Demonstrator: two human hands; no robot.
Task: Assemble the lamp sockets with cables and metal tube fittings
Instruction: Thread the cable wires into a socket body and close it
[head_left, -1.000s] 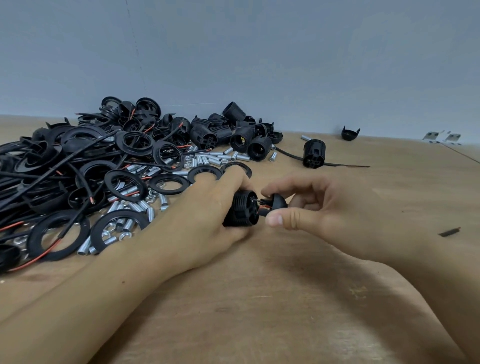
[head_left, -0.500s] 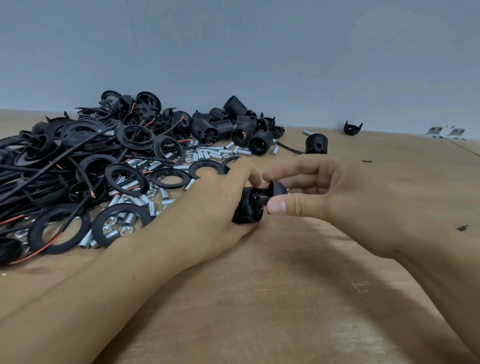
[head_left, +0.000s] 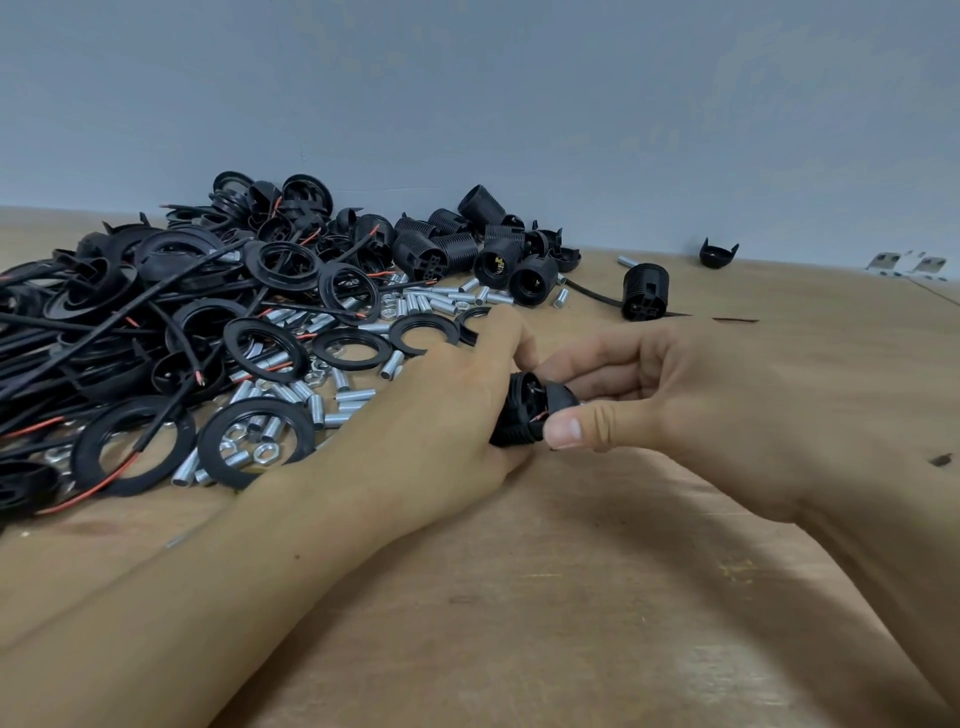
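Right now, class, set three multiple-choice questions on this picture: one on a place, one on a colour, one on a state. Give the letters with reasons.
1. Where does the pile of black rings lie?
A. on the person's left
B. at the right edge
C. on the wall

2. What colour are the short threaded tubes?
A. gold
B. silver
C. blue

3. What is the left hand doing?
A. lying flat on the table
B. pointing at the wall
C. holding a black socket

Answers:
1 A: the rings lie left of both hands on the wooden table.
2 B: the tubes shine silver among the black parts.
3 C: its fingers wrap the socket, while the right hand pinches the cap against it.
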